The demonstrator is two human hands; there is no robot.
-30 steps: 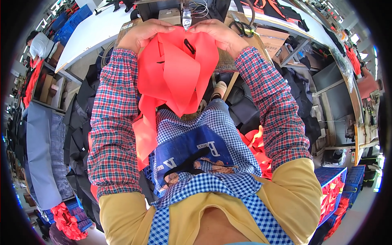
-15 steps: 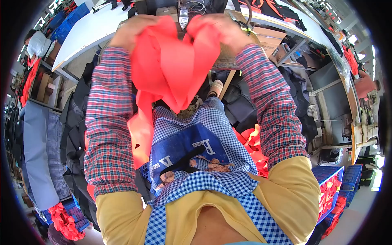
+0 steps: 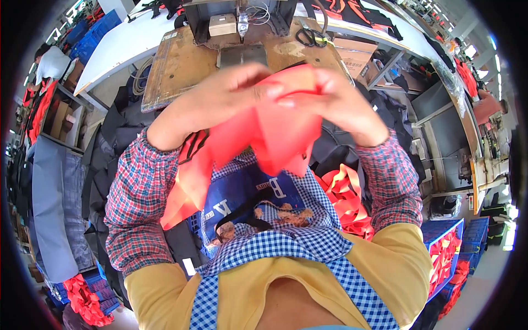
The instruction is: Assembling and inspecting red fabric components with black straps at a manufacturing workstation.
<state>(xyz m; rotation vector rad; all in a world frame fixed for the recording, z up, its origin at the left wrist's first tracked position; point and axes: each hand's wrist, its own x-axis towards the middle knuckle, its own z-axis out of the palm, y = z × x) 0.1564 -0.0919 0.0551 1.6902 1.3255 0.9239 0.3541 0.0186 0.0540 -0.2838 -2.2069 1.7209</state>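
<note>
A bundle of bright red-orange fabric strips (image 3: 284,135) hangs between my two hands in front of my chest, smeared by motion. My right hand (image 3: 344,104) is closed on its upper right part, fingers folded over the cloth. My left hand (image 3: 223,102) reaches across from the left, its fingertips pinching the upper edge of the same fabric. One long strip trails down to the lower left, past a piece with black stripes (image 3: 193,146). Below the bundle lies my blue checked apron (image 3: 297,240).
Ahead stands a machine with a worn wooden work board (image 3: 175,66) and scissors (image 3: 312,37) on it. More red fabric (image 3: 346,201) lies by my right side. Dark cloth (image 3: 104,181) is piled at left. A blue crate (image 3: 440,258) of red pieces stands at lower right.
Both hands have come back from the machine toward my chest and closer together, bringing the red fabric with them. The work board and scissors now show.
</note>
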